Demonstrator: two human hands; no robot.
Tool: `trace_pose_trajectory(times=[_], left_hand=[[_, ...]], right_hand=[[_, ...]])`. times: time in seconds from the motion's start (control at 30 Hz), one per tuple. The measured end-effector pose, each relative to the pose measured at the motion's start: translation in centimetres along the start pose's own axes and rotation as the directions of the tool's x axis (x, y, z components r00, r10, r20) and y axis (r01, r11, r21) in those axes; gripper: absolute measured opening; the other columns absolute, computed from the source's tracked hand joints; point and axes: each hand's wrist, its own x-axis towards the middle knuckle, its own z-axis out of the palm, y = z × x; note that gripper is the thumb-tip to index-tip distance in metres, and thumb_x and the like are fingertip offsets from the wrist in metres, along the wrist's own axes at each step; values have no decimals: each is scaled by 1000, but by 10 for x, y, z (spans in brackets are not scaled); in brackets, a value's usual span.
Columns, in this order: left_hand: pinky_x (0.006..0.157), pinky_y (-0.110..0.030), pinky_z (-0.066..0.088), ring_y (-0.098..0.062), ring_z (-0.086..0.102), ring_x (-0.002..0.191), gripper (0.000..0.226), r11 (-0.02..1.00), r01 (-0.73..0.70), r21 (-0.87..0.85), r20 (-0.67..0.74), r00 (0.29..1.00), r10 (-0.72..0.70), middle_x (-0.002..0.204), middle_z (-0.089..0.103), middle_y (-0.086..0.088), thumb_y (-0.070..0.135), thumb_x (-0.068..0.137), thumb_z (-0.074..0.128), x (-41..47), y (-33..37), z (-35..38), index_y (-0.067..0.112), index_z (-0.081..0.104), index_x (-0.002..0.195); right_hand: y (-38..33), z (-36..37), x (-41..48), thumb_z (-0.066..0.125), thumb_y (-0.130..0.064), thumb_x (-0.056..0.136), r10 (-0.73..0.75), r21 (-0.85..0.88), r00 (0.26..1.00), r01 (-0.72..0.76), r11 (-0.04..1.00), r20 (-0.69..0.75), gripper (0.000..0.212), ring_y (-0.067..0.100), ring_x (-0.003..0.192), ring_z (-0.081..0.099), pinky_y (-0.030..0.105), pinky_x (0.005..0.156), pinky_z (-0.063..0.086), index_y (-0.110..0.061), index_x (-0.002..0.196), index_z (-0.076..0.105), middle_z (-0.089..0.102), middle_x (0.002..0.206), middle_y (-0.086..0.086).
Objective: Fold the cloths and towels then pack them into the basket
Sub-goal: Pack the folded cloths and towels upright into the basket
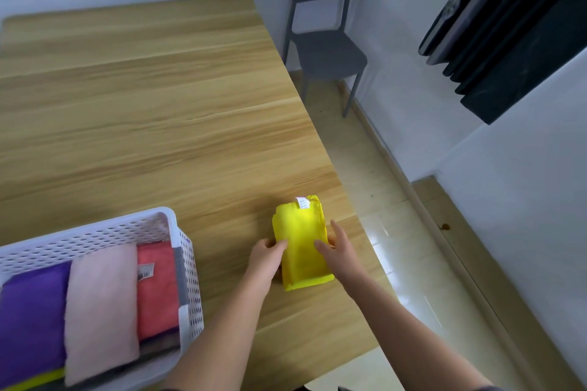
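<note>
A folded yellow cloth [300, 232] with a white tag at its far end lies on the wooden table [143, 111] near the right edge. My left hand [265, 259] grips its left side, thumb on top. My right hand [338, 247] holds its right side, with the fingers over the top of the cloth. To the left stands a white perforated basket [95, 232] holding a folded purple towel [31, 317], a pink towel [100, 308] and a red cloth [157, 289] side by side.
A dark chair [324, 28] stands beyond the table's far right corner. The table's right edge runs close to the yellow cloth, with tiled floor below. A dark curtain [514, 28] hangs on the right wall.
</note>
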Motion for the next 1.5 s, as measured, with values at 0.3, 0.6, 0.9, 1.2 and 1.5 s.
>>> trace_pose_trajectory(times=[0.3, 0.6, 0.9, 1.2, 1.5], left_hand=[[91, -42, 49, -24, 61, 98, 41, 996, -84, -42, 120, 989, 88, 105, 63, -6, 19, 79, 73, -23, 9, 4, 13, 51, 113], [88, -38, 47, -20, 62, 95, 11, 922, -334, -196, 77, 932, 354, 94, 68, -1, 22, 93, 55, -87, 28, -38, 24, 63, 86], [77, -42, 50, -23, 64, 85, 28, 811, -585, -2, -167, 800, 577, 88, 69, -5, 40, 78, 52, -141, 26, -153, 19, 63, 93], [60, -31, 40, -18, 59, 72, 13, 882, -355, 309, -381, 804, 457, 74, 63, -4, 15, 91, 52, -135, -39, -307, 15, 61, 81], [86, -39, 42, -33, 52, 109, 36, 893, -231, 386, -441, 804, 398, 120, 56, -15, 5, 92, 37, -100, -57, -359, 5, 48, 126]], right_hand=[[9, -13, -10, 63, -27, 90, 58, 365, 975, -136, 921, 215, 31, 24, 105, 65, 40, 91, 52, -12, 117, 60, 70, 111, 7], [-45, -13, -49, 90, -52, 45, -108, 472, 876, -147, 869, 471, 100, 27, 109, 63, 35, 82, 55, -9, 127, 51, 65, 121, 13], [-115, 71, -98, 92, -47, 38, -194, 452, 866, -41, 891, 462, 87, 22, 92, 70, 31, 71, 57, -7, 109, 62, 72, 103, 10], [-125, 238, -154, 70, -14, 83, -105, 290, 880, -39, 956, 462, 39, 25, 106, 62, 44, 94, 50, -15, 119, 55, 66, 116, 7], [-120, 352, -135, 71, -24, 83, 122, 67, 912, -160, 985, 391, 57, 29, 114, 56, 46, 98, 46, -10, 133, 47, 57, 129, 11]])
